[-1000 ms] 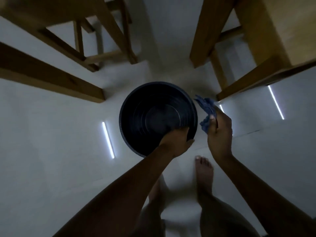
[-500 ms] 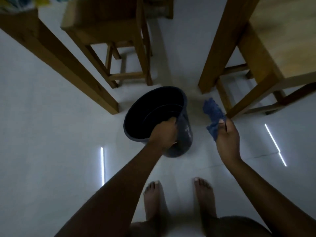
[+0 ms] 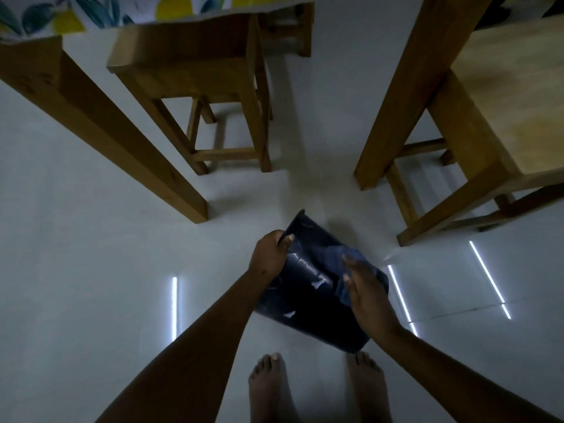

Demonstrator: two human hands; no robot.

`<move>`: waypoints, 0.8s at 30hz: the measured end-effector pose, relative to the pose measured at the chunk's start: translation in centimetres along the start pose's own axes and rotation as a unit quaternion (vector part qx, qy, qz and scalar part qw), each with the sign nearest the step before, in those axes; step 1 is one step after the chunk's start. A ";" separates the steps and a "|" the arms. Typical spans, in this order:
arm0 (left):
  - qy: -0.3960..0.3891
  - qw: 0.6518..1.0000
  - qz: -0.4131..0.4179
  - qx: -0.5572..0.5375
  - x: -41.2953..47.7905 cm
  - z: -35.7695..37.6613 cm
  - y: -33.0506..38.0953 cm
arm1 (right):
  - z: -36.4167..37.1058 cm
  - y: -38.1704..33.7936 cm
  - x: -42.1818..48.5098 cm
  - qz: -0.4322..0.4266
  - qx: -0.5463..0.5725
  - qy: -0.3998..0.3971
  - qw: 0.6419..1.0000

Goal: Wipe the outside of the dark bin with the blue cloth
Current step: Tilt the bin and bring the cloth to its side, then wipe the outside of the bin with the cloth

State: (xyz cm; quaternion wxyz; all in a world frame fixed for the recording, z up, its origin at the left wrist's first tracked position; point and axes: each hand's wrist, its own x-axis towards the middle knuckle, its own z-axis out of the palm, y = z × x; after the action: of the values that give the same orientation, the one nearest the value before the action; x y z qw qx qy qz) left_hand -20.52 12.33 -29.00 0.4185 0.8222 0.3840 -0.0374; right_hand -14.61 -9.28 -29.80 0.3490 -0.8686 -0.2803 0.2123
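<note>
The room is dim. The pale shiny floor (image 3: 91,254) shows thin white light stripes. A wooden stool (image 3: 195,87) stands at 12 o'clock from the dark round plastic bin (image 3: 308,288), and a wooden chair (image 3: 503,117) stands at 2 o'clock. A leaf-and-lemon patterned cloth (image 3: 91,13) hangs at the top. The bin is tipped over, just in front of 2 bare feet (image 3: 268,389). The left hand (image 3: 270,254) has its fingers closed on the bin's rim. The right hand (image 3: 366,291) presses the crumpled blue cloth (image 3: 341,257) flat against the bin's side, fingers spread.
</note>
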 end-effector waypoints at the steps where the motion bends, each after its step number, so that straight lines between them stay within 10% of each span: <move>1: -0.002 1.000 0.001 -0.003 0.4 0.2 -0.2 | 1.0 1.1 -0.4 -0.012 -0.056 -0.037 0.998; 8: -0.008 0.998 0.060 0.017 0.5 2.0 -1.5 | 3.3 2.5 0.8 -0.127 -0.279 -0.099 0.947; 13: -0.007 0.998 0.067 -0.008 -0.2 1.7 -2.2 | 4.0 4.3 4.7 -0.035 -0.101 -0.110 0.988; 24: -0.002 0.998 0.062 0.000 1.2 2.3 -2.2 | 5.0 2.5 4.3 -0.041 -0.178 -0.070 0.981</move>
State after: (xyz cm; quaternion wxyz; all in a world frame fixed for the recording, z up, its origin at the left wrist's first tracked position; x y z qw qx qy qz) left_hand -20.56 12.20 -32.36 0.4205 0.8443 0.3319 -0.0130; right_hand -13.36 -5.64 -35.68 0.1768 -0.8878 -0.3723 0.2050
